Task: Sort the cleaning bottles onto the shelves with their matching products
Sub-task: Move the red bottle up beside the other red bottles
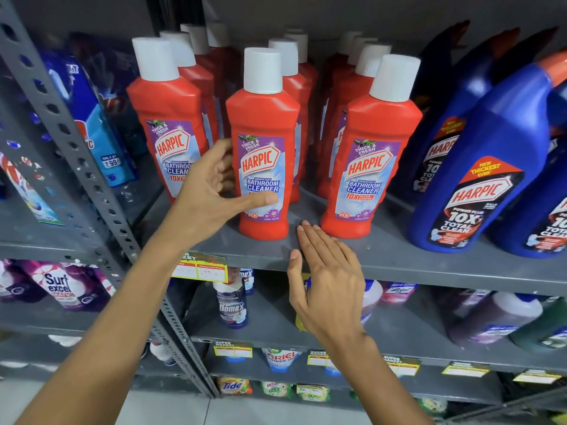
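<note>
A red Harpic bathroom cleaner bottle (263, 127) with a white cap stands upright at the front of the grey shelf (399, 262), in the middle of three rows of the same red bottles. My left hand (211, 191) wraps its lower left side, thumb across the label and fingers behind. My right hand (325, 277) hovers flat and open at the shelf's front edge, just right of that bottle, holding nothing. Other red Harpic bottles stand at the left (167, 111) and at the right (374, 148).
Blue Harpic toilet cleaner bottles (484, 167) stand to the right on the same shelf. A perforated grey upright (92, 167) divides off detergent packs at left. Below sit a Domex bottle (231, 305), Lizol bottles and Surf Excel pouches (61, 286).
</note>
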